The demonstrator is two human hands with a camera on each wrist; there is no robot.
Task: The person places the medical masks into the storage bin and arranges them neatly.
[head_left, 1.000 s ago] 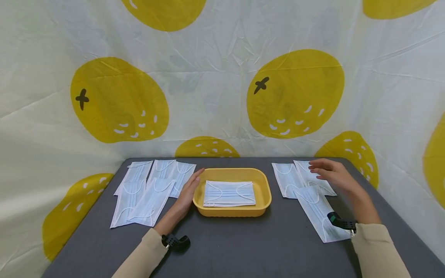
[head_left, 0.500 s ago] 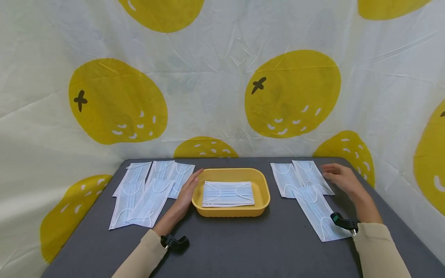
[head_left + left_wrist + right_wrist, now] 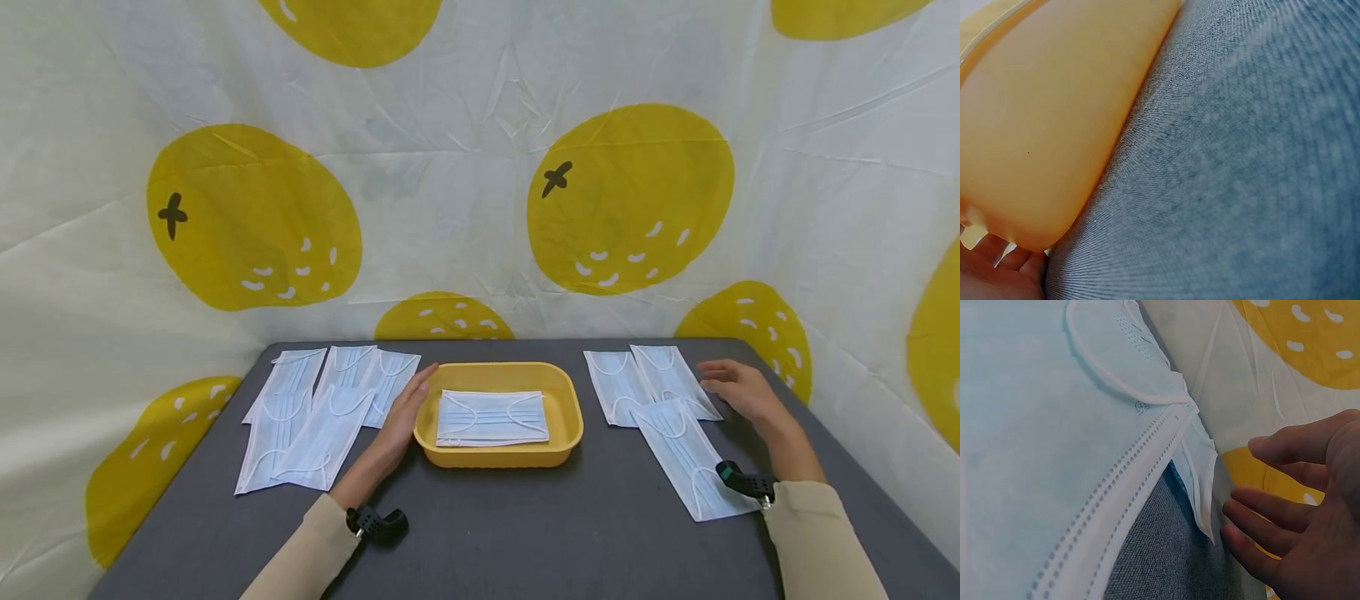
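Note:
A yellow plastic basin [image 3: 566, 417] stands mid-table with blue face masks [image 3: 492, 418] lying flat inside it. My left hand [image 3: 399, 427] lies along the basin's left side, thumb up at the rim; in the left wrist view its fingers [image 3: 1013, 265] reach around the basin's corner. On the right, three face masks [image 3: 678, 442] overlap, ear loops uppermost. Beside the far one, my right hand [image 3: 742, 390] hovers with loosely bent fingers and nothing in them. The right wrist view shows that hand's thumb and fingers apart, to the right of a mask's edge [image 3: 1129, 506].
Several more face masks [image 3: 300, 425] overlap on the left of the dark grey table [image 3: 517, 533]. A white cloth [image 3: 450, 225] printed with yellow fruit hangs behind the table and along its sides. Each wrist wears a black camera band.
My right hand has moved right, from over the far mask to beside it. My left hand has stayed at the basin, and the masks lie as before.

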